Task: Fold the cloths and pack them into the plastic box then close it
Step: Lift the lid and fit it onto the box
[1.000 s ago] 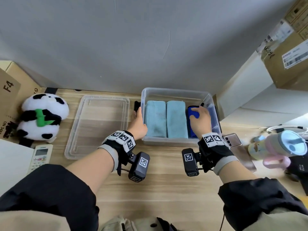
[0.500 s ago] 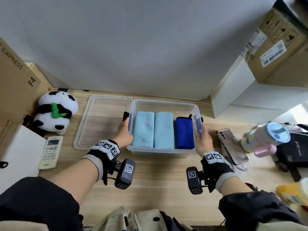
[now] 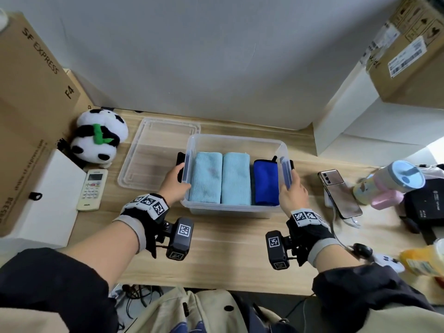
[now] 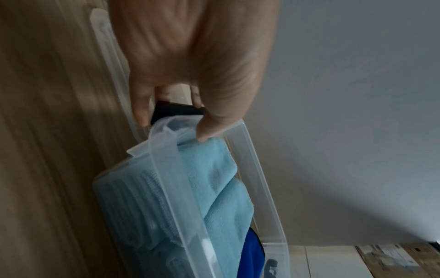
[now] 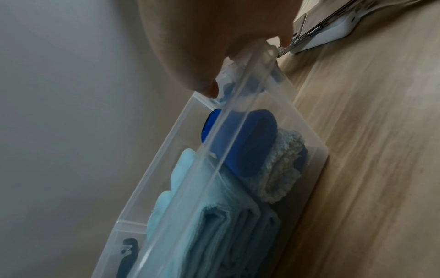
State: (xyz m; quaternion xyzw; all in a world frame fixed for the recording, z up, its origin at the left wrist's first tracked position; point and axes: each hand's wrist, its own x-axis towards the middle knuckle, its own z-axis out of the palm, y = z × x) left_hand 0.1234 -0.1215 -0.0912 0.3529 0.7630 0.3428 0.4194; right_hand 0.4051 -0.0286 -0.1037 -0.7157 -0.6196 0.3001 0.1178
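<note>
At both short ends of the plastic box (image 3: 236, 209), fingers now clamp the rim: left hand (image 3: 176, 182) w/ thumb over the edge by the black latch (image 3: 180, 159), right hand (image 3: 293, 194) pinching the opposite wall. A sec ago the right hand was inside the box, pressing the dark blue cloth (image 3: 266, 181); it has since come out & the box has slid toward the person. Two light blue cloths (image 3: 222, 177) lie folded beside the dark one, all packed. Left of the box, touching it, the clear lid (image 3: 153, 152) lies unused, so closing is prob. next.
</note>
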